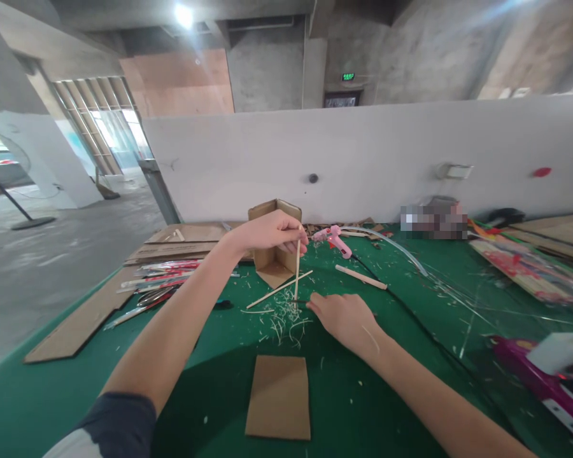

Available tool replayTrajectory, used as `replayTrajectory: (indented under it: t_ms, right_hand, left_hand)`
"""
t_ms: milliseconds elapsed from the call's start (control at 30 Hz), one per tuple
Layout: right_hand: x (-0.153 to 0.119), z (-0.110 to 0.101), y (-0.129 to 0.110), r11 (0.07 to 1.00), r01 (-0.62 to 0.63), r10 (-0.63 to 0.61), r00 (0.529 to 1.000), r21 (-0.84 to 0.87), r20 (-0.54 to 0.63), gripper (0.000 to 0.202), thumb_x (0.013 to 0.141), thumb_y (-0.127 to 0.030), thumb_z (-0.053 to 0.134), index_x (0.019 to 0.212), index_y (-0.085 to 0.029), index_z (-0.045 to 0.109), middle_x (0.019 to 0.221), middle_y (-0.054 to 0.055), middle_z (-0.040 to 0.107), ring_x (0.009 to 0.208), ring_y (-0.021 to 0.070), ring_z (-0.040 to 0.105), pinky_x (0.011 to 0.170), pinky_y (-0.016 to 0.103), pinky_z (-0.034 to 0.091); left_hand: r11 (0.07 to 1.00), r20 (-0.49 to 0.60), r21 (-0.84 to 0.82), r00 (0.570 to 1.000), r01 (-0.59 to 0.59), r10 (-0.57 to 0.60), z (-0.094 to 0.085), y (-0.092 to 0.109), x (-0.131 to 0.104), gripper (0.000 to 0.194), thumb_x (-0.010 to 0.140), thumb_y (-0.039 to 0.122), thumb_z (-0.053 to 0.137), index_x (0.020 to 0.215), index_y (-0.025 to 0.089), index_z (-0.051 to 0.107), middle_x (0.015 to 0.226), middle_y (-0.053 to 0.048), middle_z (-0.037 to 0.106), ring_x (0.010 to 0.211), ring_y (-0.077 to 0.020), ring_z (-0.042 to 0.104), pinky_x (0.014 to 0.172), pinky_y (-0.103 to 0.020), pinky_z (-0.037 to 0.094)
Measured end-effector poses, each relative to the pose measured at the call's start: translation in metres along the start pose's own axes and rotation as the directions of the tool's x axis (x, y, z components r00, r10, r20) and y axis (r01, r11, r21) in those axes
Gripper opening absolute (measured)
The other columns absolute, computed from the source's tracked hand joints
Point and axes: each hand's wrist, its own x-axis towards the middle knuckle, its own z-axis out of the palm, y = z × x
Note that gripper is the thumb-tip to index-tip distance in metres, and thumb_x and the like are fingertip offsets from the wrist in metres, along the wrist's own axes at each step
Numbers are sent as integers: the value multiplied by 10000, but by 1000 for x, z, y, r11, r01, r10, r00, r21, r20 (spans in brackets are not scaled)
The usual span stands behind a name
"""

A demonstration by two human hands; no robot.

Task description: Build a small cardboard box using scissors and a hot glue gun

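Observation:
My left hand [279, 230] pinches the upper end of a thin wooden stick [297, 270], which stands nearly upright with its lower end by a pile of shavings [284, 324]. My right hand [341, 316] is closed around a small knife; its thin dark blade [300, 301] meets the stick near its lower end. The knife's handle is mostly hidden in my fist. A second wooden stick [272, 294] lies slanted on the table behind the shavings. Behind my left hand stands an open folded cardboard piece [273, 261]. Nearer to me lies a flat cardboard rectangle [277, 397].
A pink glue gun [334, 240] lies right of my left hand, and a wooden-handled tool [361, 277] with a black cord is nearby. Packaged tools [157, 280] and cardboard sheets [76, 318] lie left. A purple device [535, 375] stands right on the green table [386, 401].

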Motion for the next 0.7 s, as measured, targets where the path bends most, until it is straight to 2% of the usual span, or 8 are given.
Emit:
replayTrajectory:
  t_ms: [133,200,333,433,500,533,633,700]
  right_hand:
    - [8,-14,6,994,-111,110,976,5,-188,422,996,-405,205,904,-215,570,704,46,695,571,153,645,484,239,200]
    - [11,-19,8,988,-157,152,961,-2,-230,451,996,-415,179,904,-217,573,696,49,693,582,159,645,487,236,199]
    - [7,-9,3,994,-108,108,986,4,-125,370,990,-402,252,919,-225,569,668,29,695,554,165,651,487,224,214]
    - [1,1,-4,1000,-13,13,1000,-3,-28,328,981,-384,302,905,-226,579,672,30,699,582,176,670,485,229,226]
    - [1,1,-5,999,30,-30,999,-15,13,320,977,-382,318,889,-231,586,656,23,696,591,186,675,480,235,227]
    - [2,-1,-4,1000,21,-21,1000,-19,7,327,978,-384,311,891,-231,586,647,21,693,583,188,673,476,237,225]
    - [6,-11,3,994,-105,103,987,-7,-124,403,993,-394,224,927,-211,576,680,43,696,588,181,667,473,243,225]
    - [8,-12,5,987,-158,157,974,6,-164,424,996,-397,200,937,-204,572,698,53,697,606,177,667,478,244,229]
  left_hand:
    - [999,20,30,1000,-20,20,0,1,0,254,846,362,534,874,134,642,912,-96,722,850,-157,682,799,-285,527]
    - [998,21,51,999,-36,35,0,1,0,255,856,357,517,869,132,638,921,-101,720,849,-160,682,796,-288,527]
    - [990,-3,131,999,-53,54,0,3,0,248,871,333,500,877,128,639,913,-108,721,884,-169,677,791,-280,524]
    - [993,6,109,999,-46,46,0,4,-2,270,886,351,482,900,126,630,931,-115,717,909,-172,671,813,-290,519]
    - [996,22,77,999,-48,47,0,3,-3,272,890,362,481,907,129,619,950,-114,712,925,-170,666,829,-294,513]
    - [996,32,68,998,-51,49,0,3,-3,268,890,365,482,913,132,613,958,-110,711,928,-166,664,833,-293,510]
    - [995,40,74,997,-64,61,2,1,-1,254,893,368,483,934,142,591,967,-99,708,931,-159,659,840,-291,502]
    - [995,27,63,997,-78,76,5,1,1,240,894,373,482,955,151,551,950,-97,709,922,-163,662,833,-296,502]
